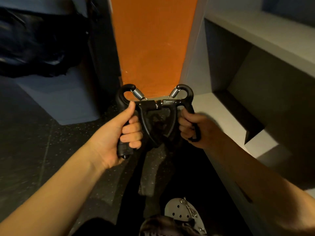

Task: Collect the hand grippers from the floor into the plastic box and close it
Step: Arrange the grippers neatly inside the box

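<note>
Left hand [117, 133] is closed around the outer handle of one black hand gripper [129, 116], fingers [132, 132] curled tight, thumb up along the grip; right hand [190, 128] is likewise clenched on the outer handle of a second hand gripper [179, 108]. Both are held upright in the air above the dark floor [34, 142], springs uppermost, inner handles touching or crossing between the hands; an orange panel [153, 45] stands behind.

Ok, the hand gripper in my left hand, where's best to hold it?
By the outer handle, as your left hand does now on the left hand gripper, coming from its left. The spring and hooked top sit above, clear of your fingers.
</note>
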